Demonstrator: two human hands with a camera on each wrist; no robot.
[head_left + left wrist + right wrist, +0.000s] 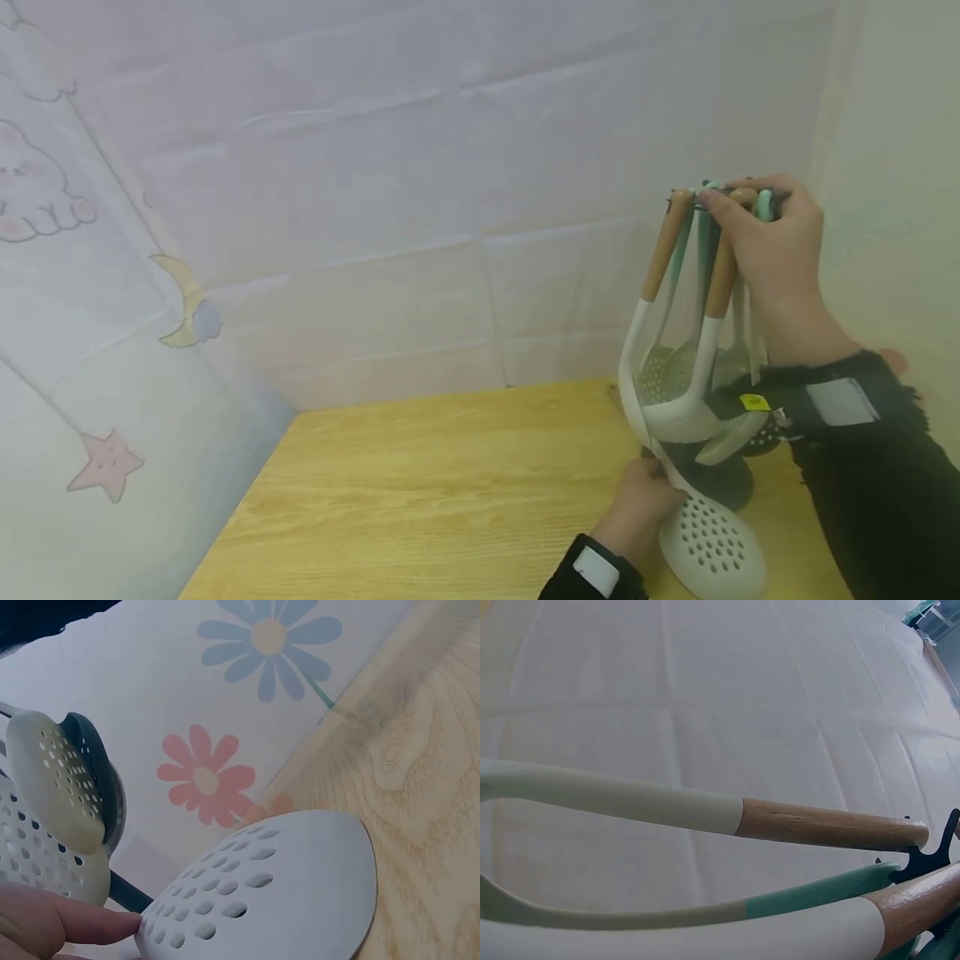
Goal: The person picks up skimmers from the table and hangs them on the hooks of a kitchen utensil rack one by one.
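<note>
White silicone slotted spatula (pixel 708 542) is hung from the utensil rack (pixel 720 196), its perforated head low, just beside the wooden table (pixel 450 475). Its neck is pinched by the left hand (pixel 645 492) just above the head; a fingertip (pixel 112 926) is seen touching the head's edge. The rack's top ring, above that grip, is clasped by the right hand (pixel 772 242), fingers curled over the handle ends. Judged light, head flexible and somewhat slick, wooden handle (pixel 832 825) stiff and grippier, so the handle is the better hold. Other ladles and skimmers (pixel 675 392) hang close behind and may swing or knock. The dark base (pixel 731 483) sits behind the left-hand grip.
</note>
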